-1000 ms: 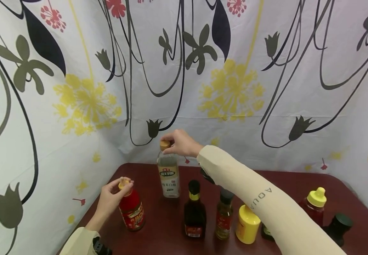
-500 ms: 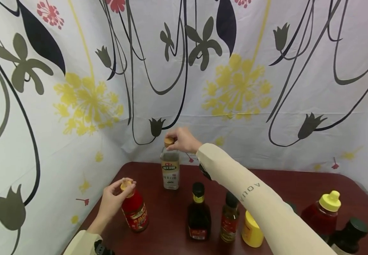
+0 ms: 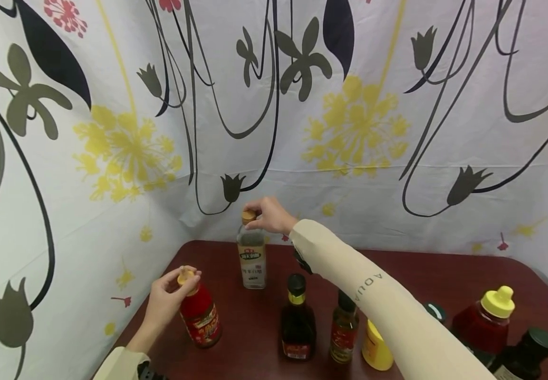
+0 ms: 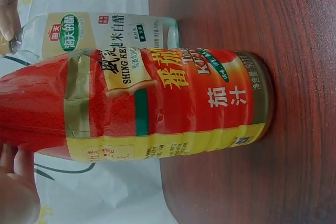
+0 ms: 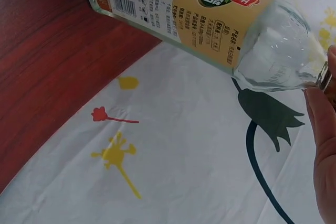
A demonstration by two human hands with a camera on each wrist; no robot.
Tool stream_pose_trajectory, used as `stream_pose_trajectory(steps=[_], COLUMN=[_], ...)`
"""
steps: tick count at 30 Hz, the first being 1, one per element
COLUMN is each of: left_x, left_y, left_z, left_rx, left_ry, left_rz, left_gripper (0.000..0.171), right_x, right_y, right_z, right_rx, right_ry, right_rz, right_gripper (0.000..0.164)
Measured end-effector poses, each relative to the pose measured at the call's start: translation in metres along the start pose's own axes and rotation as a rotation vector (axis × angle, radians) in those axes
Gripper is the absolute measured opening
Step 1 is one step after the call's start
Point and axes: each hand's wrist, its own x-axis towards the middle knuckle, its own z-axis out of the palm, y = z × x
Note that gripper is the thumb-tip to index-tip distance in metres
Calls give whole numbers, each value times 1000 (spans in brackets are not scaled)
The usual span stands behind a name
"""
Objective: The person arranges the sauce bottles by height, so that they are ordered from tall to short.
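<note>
My left hand (image 3: 168, 295) grips the yellow cap of a red tomato ketchup bottle (image 3: 201, 319), which leans slightly on the table's left side. Its label (image 4: 173, 87) faces the left wrist camera. Farther back, my right hand (image 3: 272, 216) pinches the brownish-yellow cap of a clear glass vinegar bottle (image 3: 252, 261) with a white and tan label. That bottle looks upright; whether its base touches the table, I cannot tell. In the right wrist view, the thumb and fingers (image 5: 323, 114) are around the neck end of the vinegar bottle (image 5: 210, 24).
On the dark red table (image 3: 250, 338) stand a dark sauce bottle (image 3: 297, 322), a red-labelled bottle (image 3: 343, 332) and a yellow container (image 3: 377, 348). A yellow-capped squeeze bottle (image 3: 484, 322) and a dark-capped bottle (image 3: 522, 356) are at right. A patterned cloth (image 3: 359, 211) hangs behind.
The vinegar bottle went slightly back or up, then came down again in the right hand. The left hand keeps its grip on the ketchup bottle. The head view has shifted a little.
</note>
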Motion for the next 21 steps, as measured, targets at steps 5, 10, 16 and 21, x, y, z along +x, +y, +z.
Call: stream_pose_trajectory(steps=[5, 10, 16, 21], left_x=[0, -1, 0, -1], left_y=[2, 2, 1, -1], left_z=[-1, 0, 0, -1], left_rx=[9, 6, -13, -29], left_ry=[11, 11, 11, 0], left_rz=[4, 10, -2, -7], left_gripper=[30, 29, 29, 30], right_x=[4, 5, 6, 6], right_y=[-3, -2, -2, -2], right_z=[2, 6, 11, 16], right_rx=[4, 18, 67, 92], right_ry=[-16, -7, 37, 63], right_rz=[49, 56, 72, 104], right_gripper=[37, 39, 38, 38])
